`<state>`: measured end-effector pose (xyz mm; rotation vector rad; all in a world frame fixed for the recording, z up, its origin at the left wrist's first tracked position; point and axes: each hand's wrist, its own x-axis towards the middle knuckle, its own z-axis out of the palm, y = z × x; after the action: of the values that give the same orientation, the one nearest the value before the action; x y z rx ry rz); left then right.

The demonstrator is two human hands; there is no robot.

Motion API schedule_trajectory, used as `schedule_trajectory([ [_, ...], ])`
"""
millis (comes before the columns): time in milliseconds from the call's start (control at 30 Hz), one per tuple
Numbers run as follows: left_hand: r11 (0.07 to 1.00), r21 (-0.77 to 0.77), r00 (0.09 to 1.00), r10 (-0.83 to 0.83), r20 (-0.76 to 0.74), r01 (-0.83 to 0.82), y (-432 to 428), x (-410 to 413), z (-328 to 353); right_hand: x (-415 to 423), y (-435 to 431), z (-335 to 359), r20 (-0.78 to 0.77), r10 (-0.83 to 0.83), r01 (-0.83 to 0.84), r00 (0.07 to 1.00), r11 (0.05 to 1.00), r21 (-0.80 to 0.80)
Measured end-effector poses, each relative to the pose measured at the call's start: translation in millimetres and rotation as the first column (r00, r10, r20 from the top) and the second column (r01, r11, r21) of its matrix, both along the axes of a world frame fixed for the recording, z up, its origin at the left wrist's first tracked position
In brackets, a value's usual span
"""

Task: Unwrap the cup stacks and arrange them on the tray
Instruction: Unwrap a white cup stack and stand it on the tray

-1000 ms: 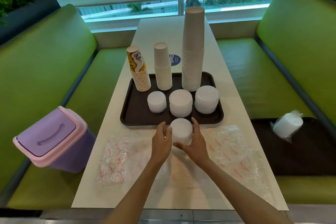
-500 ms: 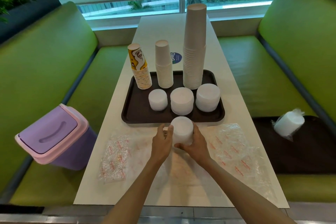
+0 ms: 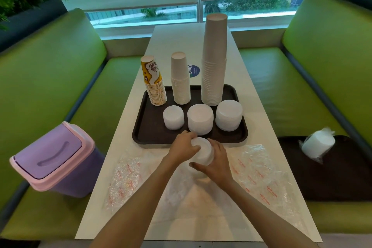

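A short white round plastic stack (image 3: 202, 152) is being held by both hands just in front of the near edge of the dark brown flat tray (image 3: 145, 134), above the long white table (image 3: 261, 110). The fingers of the left hand (image 3: 184, 147) are being curled over its top and left side. The fingers of the right hand (image 3: 216, 164) are being wrapped round its right side. Both hands are clamped on it. Whether any thin wrap is clinging to it cannot be told.

The tray is being filled up. A yellow printed paper cup stack (image 3: 155, 84), a middle white paper cup stack (image 3: 180, 80) and a very tall white paper cup stack (image 3: 214, 62) are standing at the back. A row of three short white stacks (image 3: 200, 119) is sitting in front of them. Bare room is being left only along the near edge.

So, as a guess, the stack is best lifted over the rim, not pushed into it, and set down flat in that near strip. The row behind should not be bumped. A soft squeeze is needed, since the pieces look thin and could slide apart.

A crinkly clear wrap with red print (image 3: 125, 179) is lying on the table at the left, and another clear wrap (image 3: 259, 173) at the right. One more wrapped white stack (image 3: 318, 144) is waiting on the right bench.
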<state>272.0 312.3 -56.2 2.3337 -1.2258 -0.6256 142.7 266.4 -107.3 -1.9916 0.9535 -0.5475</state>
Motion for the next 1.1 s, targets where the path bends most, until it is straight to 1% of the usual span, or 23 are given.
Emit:
schedule_trajectory([
  [133,0.998,0.067,1.0,-0.014,-0.004,0.014,-3.8,3.5,4.3,5.1,-2.0,-1.9,-0.025,0.03,-0.029,0.999,0.999,0.036],
  [300,0.995,0.101,1.0,-0.008,-0.027,0.011,-5.3,4.7,10.6,5.7,-1.9,-0.5,-0.026,0.031,-0.029,0.999,0.998,0.047],
  [533,0.998,0.058,0.996,-0.002,-0.086,0.007,-6.7,6.7,16.1,5.6,-6.1,-0.8,-0.048,0.05,-0.048,0.998,0.998,0.036],
  [700,1.0,0.012,0.988,0.028,-0.154,-0.027,-8.0,9.8,16.7,7.8,-8.7,0.7,-0.047,0.038,-0.036,0.998,0.998,0.048],
  [833,0.995,-0.044,0.947,0.07,-0.313,-0.088,-5.1,14.3,19.8,5.7,-10.4,2.4,-0.025,0.034,-0.032,0.999,0.996,0.086],
  [900,0.988,-0.066,0.904,0.098,-0.417,-0.138,-0.5,19.9,25.3,4.2,-10.8,3.6,0.003,0.036,-0.036,0.999,0.994,0.102],
  [967,0.97,-0.076,0.84,0.158,-0.519,-0.229,2.3,30.1,31.8,3.5,-11.3,3.9,0.011,0.05,-0.051,0.999,0.995,0.081],
  [1033,0.924,-0.088,0.806,0.273,-0.526,-0.371,1.7,45.5,34.3,2.9,-11.5,4.1,0.006,0.056,-0.056,0.998,0.996,0.063],
  [1100,0.843,-0.128,0.777,0.409,-0.479,-0.522,-1.0,64.7,31.2,2.7,-12.3,3.2,0.002,0.053,-0.053,0.999,0.996,0.066],
])
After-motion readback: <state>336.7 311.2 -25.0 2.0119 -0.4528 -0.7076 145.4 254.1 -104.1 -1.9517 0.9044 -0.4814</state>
